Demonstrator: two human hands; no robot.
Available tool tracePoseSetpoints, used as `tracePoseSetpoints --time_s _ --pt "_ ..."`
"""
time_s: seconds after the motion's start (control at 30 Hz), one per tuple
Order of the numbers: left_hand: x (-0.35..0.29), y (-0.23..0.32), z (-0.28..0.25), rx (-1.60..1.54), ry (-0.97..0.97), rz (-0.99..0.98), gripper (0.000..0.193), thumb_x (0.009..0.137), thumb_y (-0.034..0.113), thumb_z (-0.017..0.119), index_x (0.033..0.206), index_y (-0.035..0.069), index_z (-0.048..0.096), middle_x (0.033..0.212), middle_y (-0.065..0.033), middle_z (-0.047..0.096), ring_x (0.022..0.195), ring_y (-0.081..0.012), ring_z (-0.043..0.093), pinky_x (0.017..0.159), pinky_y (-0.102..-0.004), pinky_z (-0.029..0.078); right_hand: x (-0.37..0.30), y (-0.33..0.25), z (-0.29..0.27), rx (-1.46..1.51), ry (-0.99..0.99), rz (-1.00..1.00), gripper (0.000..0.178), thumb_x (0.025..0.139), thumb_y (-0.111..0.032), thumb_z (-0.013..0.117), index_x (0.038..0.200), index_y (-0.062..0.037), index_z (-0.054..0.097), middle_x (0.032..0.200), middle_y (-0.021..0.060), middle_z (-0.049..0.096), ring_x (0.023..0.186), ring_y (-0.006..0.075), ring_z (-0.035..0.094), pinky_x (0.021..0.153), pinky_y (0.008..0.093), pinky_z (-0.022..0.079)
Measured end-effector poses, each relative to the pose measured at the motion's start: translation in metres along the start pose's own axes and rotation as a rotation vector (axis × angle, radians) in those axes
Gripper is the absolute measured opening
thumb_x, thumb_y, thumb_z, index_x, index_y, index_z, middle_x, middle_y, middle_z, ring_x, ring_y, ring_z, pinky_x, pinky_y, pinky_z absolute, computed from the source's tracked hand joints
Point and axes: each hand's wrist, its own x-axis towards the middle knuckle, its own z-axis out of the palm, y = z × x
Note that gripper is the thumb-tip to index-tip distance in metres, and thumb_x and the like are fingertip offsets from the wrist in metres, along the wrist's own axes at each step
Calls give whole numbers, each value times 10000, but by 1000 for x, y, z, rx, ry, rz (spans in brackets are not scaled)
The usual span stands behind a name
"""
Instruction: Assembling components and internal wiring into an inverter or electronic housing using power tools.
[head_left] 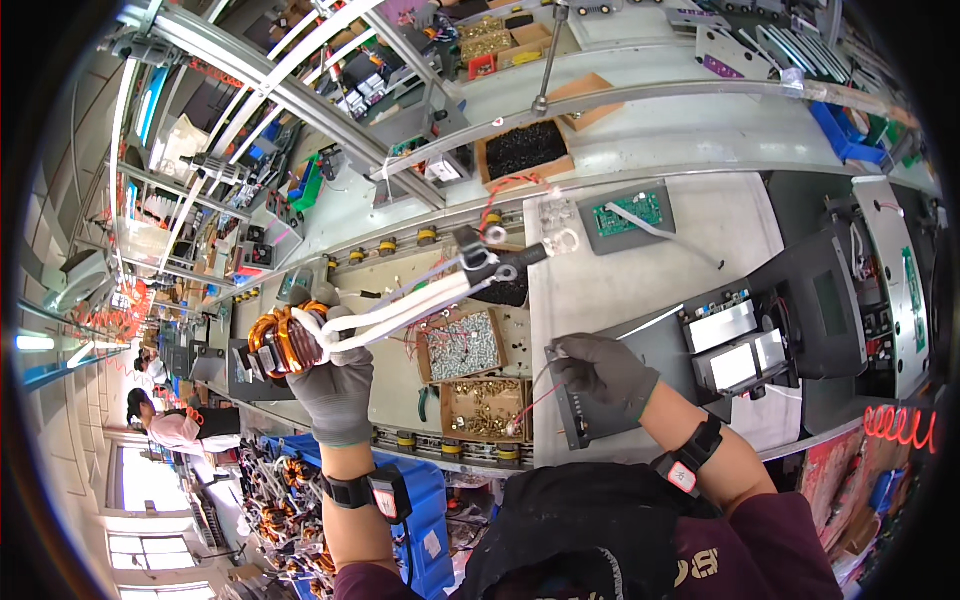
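Observation:
My left hand (338,395), in a grey glove, is closed round a coil (285,342) wound with thick copper wire. Thick white leads (400,312) run from the coil up and to the right, ending in ring terminals and black sleeving. My right hand (607,374), also gloved, is over the left end of a black metal chassis (652,345). Its fingers are curled together; whatever they pinch is too small to make out. A thin red wire (540,402) passes just left of these fingers. Electronic modules (735,345) with shiny silver covers sit on the chassis.
Boxes of silver screws (462,347) and brass-coloured fasteners (486,408) lie between my hands. A green circuit board (628,215) with a grey ribbon cable rests beyond the chassis. Black screws fill a cardboard box (483,165) behind a metal rail. A blue bin (425,520) stands below my left forearm.

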Motion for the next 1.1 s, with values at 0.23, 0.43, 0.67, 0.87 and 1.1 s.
tracePoseSetpoints --time_s 0.23,0.43,0.67,0.87,1.1 --pt "5 14 -41 136 -95 -149 539 909 356 542 1340 76 383 1282 -207 496 1137 -295 552 759 -444 592 -11 -44 46 225 -215 -265 219 921 -184 536 1053 -19 594 793 60 640 624 104 621 563 211 523" --pt "10 30 -64 204 -59 -140 579 903 393 547 1352 80 358 1273 -202 500 1162 -268 535 792 -449 582 -7 -41 58 212 -196 -232 244 935 -239 521 1050 -40 604 772 31 624 591 70 578 531 193 492" --pt "12 47 -75 393 41 -137 590 884 397 579 1344 97 363 1254 -172 520 1083 -248 587 758 -452 584 0 -41 54 193 -143 -147 273 946 -267 499 1036 -39 618 776 92 642 577 83 563 492 215 455" --pt "9 75 -87 930 32 -381 706 851 326 631 1410 65 288 1320 -159 473 1125 -263 552 819 -430 563 -17 -50 74 -239 12 -513 251 909 -173 563 1087 4 562 777 72 612 586 94 564 484 223 466" --pt "-6 75 -116 166 50 -630 938 609 124 623 1426 -17 184 1367 -283 364 1260 -508 354 938 -628 432 -11 -59 85 -501 47 -852 242 906 -132 537 1103 6 552 755 56 585 598 84 543 541 231 476"
